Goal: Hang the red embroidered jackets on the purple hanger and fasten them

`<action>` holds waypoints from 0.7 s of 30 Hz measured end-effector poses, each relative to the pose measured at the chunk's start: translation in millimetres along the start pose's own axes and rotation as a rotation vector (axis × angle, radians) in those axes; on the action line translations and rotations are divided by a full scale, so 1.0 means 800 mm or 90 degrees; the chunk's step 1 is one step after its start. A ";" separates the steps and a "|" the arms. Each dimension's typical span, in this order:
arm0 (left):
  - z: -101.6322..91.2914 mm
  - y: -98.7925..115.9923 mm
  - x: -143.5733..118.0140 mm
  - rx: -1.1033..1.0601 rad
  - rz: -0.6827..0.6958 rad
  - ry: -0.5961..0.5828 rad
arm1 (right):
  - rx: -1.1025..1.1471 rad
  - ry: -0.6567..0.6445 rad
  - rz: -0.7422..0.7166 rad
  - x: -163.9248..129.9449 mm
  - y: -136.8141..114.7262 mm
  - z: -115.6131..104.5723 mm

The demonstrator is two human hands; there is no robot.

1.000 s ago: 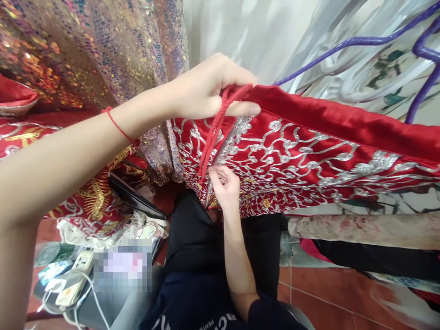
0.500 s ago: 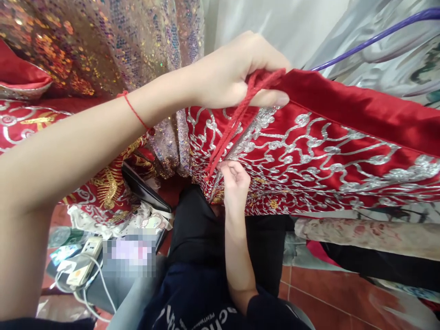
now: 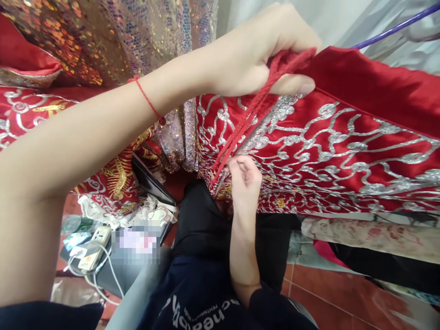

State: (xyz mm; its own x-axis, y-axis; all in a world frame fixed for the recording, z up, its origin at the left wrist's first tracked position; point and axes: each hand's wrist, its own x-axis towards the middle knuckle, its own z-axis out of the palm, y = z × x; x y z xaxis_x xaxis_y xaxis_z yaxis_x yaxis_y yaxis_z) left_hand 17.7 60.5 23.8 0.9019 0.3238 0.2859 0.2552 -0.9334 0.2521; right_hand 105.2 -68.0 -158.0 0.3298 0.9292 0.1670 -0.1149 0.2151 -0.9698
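At top hem, left hand [image 3: 254,59] pinches red garment [image 3: 343,133].

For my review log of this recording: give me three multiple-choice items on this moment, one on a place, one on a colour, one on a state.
1. Where is the left hand?
A. at the top edge of the red garment
B. on the floor
C. on the power strip

2. What colour is the garment's embroidery?
A. blue
B. silver
C. black

3. How does the red cord sit?
A. coiled on the floor
B. lying loose on the lap
C. pinched above, hanging to the right hand

Answers:
1 A, the fingers grip the upper hem.
2 B, glittering silver scrolls cover the red.
3 C, it runs between both hands.
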 end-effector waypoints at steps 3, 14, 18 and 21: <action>-0.001 0.001 0.001 0.016 0.003 -0.012 | 0.010 0.018 -0.014 -0.001 -0.002 0.000; -0.001 0.003 0.000 0.017 -0.003 -0.006 | 0.008 0.030 0.036 0.002 -0.031 0.009; -0.001 0.000 -0.002 0.006 0.028 0.012 | -0.005 0.092 -0.006 0.000 -0.039 0.019; 0.000 -0.003 -0.001 -0.013 0.044 0.025 | -0.017 0.094 -0.019 0.000 -0.043 0.024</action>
State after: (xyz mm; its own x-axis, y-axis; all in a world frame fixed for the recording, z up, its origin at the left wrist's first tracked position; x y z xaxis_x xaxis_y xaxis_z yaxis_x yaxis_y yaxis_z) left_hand 16.1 62.3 22.9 0.9025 0.2652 0.3393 0.1853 -0.9504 0.2500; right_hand 91.5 -69.7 -121.0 0.4673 0.8677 0.1694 -0.0795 0.2321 -0.9695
